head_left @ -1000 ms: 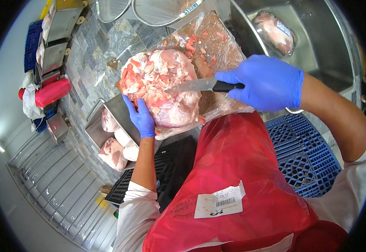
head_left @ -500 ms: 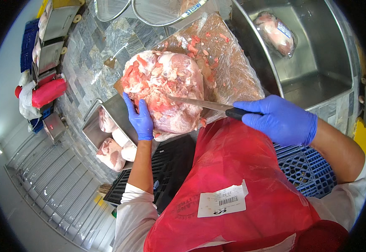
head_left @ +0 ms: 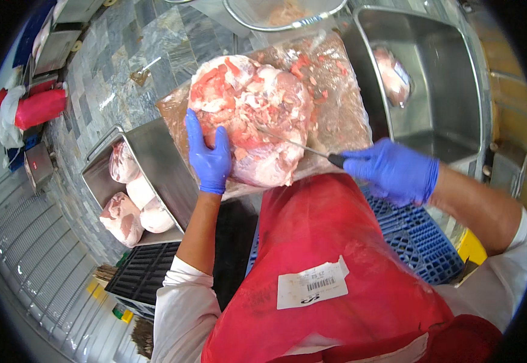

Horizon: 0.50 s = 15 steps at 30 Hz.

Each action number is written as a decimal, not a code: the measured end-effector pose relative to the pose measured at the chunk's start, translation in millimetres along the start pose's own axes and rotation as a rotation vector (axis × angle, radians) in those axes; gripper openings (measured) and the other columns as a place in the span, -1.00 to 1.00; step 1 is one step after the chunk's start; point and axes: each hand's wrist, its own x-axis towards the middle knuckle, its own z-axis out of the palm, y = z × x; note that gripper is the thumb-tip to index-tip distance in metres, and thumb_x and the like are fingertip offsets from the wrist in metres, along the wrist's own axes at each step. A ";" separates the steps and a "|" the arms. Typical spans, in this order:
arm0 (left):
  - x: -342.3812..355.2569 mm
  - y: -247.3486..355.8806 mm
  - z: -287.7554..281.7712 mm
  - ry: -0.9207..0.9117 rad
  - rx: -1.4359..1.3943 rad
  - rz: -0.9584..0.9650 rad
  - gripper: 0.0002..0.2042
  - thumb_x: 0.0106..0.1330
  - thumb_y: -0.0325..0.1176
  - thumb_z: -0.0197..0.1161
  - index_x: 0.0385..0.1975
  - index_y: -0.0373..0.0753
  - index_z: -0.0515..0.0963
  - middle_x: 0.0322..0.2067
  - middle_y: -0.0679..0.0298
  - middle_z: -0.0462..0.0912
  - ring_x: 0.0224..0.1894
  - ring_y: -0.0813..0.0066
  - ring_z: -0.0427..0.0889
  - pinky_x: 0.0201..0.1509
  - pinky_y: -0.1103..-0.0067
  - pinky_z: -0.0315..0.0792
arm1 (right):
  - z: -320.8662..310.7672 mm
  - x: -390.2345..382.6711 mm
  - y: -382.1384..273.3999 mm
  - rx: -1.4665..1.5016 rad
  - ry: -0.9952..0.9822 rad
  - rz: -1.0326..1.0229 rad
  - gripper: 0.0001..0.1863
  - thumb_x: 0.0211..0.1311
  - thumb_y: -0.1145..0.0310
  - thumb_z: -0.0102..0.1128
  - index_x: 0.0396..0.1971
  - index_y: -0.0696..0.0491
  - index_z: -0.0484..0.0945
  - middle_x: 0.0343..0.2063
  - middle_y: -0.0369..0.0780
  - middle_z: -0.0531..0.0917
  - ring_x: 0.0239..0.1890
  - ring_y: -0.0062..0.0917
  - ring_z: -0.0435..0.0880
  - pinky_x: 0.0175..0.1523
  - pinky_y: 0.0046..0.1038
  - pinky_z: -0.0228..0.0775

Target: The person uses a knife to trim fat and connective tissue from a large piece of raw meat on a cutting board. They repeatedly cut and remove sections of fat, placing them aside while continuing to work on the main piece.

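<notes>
A large piece of raw meat (head_left: 263,109), pink with white fat, lies on a plastic-covered board (head_left: 351,109) in front of me. My left hand (head_left: 210,156), in a blue glove, rests open against its near left side with thumb and fingers spread. In my right hand (head_left: 396,172), also blue-gloved, is the black handle of a knife (head_left: 302,146). The fingers are wrapped round that handle. Its blade reaches left over the meat, seen nearly edge-on, with the tip at the middle; how deep the tip goes I cannot tell. Small meat scraps (head_left: 301,65) lie right of the piece.
To the left, a metal bin (head_left: 182,181) holds several meat pieces (head_left: 121,218). A deep metal tub (head_left: 451,121) at right contains a wrapped meat piece (head_left: 391,78). A rimmed clear container (head_left: 242,21) stands beyond the board. Below are blue plastic crates (head_left: 417,236) and black crates (head_left: 142,272).
The view has shifted, with the surroundings at left sliding further left. The knife blade has turned from showing its flat side to nearly edge-on. My left hand keeps its place on the meat.
</notes>
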 end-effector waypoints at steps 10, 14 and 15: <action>-5.3 8.8 14.2 0.118 0.056 -0.072 -0.18 0.39 -0.22 0.32 0.56 -0.42 0.09 0.51 -0.28 0.18 0.59 -0.18 0.13 0.63 0.18 0.08 | 108.2 23.7 86.8 -0.838 0.866 -0.498 -0.49 0.49 0.07 0.20 0.34 -0.05 0.53 -0.45 -0.02 0.75 -0.47 -0.06 0.75 -0.36 -0.08 0.59; -4.2 6.5 20.6 0.160 0.065 -0.026 -0.15 0.41 -0.14 0.30 0.57 -0.43 0.06 0.50 -0.32 0.19 0.57 -0.24 0.13 0.63 0.14 0.06 | 149.9 58.6 108.6 -0.888 1.063 -0.485 -0.42 0.47 0.04 0.22 0.42 -0.13 0.45 -0.51 -0.06 0.72 -0.60 -0.16 0.70 -0.47 -0.10 0.55; -6.2 1.1 25.1 0.186 0.078 -0.024 -0.14 0.41 -0.12 0.30 0.57 -0.43 0.05 0.50 -0.32 0.18 0.57 -0.26 0.13 0.63 0.13 0.05 | 157.4 73.1 115.2 -0.887 1.101 -0.481 -0.41 0.47 0.04 0.22 0.42 -0.15 0.44 -0.52 -0.06 0.71 -0.62 -0.18 0.68 -0.49 -0.11 0.53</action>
